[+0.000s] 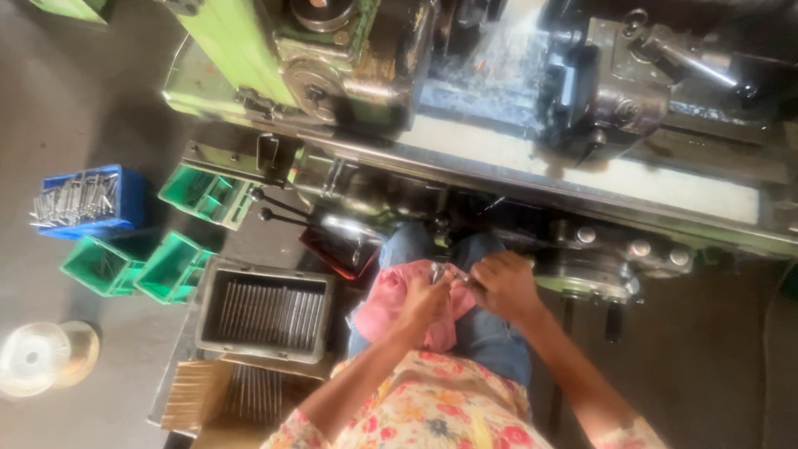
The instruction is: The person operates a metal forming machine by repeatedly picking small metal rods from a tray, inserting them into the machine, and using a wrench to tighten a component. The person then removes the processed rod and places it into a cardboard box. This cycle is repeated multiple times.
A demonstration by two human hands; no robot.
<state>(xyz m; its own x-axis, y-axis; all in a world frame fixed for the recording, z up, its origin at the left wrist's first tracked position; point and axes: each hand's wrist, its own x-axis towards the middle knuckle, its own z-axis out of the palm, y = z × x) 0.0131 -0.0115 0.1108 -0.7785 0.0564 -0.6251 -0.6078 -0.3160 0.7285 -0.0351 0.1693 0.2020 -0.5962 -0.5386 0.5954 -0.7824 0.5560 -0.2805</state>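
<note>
A blue plastic crate of metal rods [83, 202] stood far left on open grey floor [75, 108], beside green plastic bins [137, 268]. A grey metal tray of rods [266, 310] lay near the knees. The left hand [424, 301] gripped a pink cloth [391, 303]; the right hand [504, 285] pinched a small metal piece [442, 271] just under the green lathe's edge [499, 179].

Place: I'm looking down into a metalworking shop.
Main sign: a green lathe [349, 75] fills the top of my view, oily and worn.
Below the lathe: black-knobbed levers [278, 208].
Left of the lathe: a blue crate [87, 204] of metal rods, green bins [170, 266].
Below-left of the lathe: a grey tray [266, 309] of rods.
Floor: bare grey concrete [50, 108].
</note>
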